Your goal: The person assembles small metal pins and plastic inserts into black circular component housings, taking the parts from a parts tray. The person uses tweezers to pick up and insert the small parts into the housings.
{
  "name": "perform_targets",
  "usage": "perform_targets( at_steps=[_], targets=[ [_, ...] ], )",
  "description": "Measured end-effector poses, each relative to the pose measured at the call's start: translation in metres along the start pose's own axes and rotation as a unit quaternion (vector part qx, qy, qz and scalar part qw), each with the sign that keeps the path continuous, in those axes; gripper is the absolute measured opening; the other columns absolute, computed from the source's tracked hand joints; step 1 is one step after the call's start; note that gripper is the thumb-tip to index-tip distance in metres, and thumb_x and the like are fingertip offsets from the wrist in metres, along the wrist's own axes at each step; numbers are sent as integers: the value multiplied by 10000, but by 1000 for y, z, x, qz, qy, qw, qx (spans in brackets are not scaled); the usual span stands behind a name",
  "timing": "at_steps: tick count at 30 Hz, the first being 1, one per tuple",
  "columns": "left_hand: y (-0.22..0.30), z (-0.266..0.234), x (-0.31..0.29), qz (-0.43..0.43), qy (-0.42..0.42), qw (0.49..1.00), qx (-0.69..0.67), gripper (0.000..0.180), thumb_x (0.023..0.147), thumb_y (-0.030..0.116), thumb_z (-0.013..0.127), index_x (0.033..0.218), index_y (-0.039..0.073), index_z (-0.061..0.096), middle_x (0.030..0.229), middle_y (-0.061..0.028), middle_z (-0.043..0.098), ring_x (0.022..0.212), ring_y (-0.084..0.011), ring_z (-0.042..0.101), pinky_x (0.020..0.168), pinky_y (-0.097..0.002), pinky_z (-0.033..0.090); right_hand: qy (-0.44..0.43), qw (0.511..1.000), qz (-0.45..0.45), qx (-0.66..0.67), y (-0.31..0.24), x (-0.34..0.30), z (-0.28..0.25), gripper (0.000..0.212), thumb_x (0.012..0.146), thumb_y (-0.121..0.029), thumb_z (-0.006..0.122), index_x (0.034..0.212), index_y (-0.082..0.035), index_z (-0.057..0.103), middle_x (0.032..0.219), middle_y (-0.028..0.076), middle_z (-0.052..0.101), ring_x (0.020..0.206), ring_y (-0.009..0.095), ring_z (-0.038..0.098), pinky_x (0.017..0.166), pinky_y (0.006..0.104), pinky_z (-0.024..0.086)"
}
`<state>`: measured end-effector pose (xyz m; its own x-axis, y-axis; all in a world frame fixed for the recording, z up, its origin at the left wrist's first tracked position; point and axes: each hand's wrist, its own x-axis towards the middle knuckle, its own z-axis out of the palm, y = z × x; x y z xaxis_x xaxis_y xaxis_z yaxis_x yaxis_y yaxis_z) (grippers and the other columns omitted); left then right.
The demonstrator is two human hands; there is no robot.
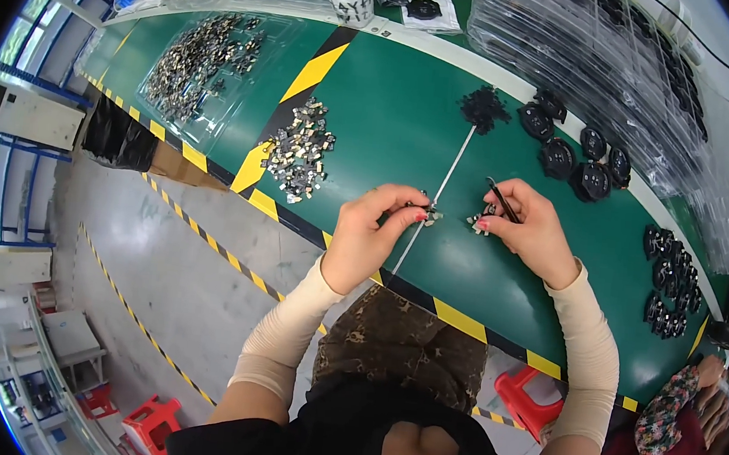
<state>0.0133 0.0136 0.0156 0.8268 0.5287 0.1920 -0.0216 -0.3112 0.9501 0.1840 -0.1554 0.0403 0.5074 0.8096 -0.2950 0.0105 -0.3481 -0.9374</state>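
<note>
Metal clip (429, 213) pinched by curled left-hand fingers (401, 216).

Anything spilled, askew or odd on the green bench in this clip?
Nothing stands out. The loose metal clips lie in a heap by the striped tape, the black round parts sit grouped, and both hands, left hand and right hand, pinch small parts over the green bench.

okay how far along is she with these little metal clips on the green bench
Looks done: black round parts lined up along the bench's far side. In hand: left hand pinches a small metal piece; right hand holds black tweezers. Left: a pile of metal clips and a trayful.
</note>
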Motion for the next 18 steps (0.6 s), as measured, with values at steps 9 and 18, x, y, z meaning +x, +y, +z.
perform_targets(
  at_steps=[9,18],
  targets=[
    [13,14,0,-33,-149,988,33,270,845,8,712,1106,27,643,789,-22,654,676,-87,570,644,-231,462,-3,998,44,54,3,-6,-12,208,860,-4,702,1012,-13,561,769,20,625,533,26,456,452,192,319],
    [16,46,-2,152,-42,969,190,291,801,82,759,1079,56,681,891,-84,646,792,-257,635,681,-343,494,-5,994,23,104,10,-12,-11,263,897,27,634,1158,39,604,841,45,657,534,39,489,499,181,380]
  ],
)
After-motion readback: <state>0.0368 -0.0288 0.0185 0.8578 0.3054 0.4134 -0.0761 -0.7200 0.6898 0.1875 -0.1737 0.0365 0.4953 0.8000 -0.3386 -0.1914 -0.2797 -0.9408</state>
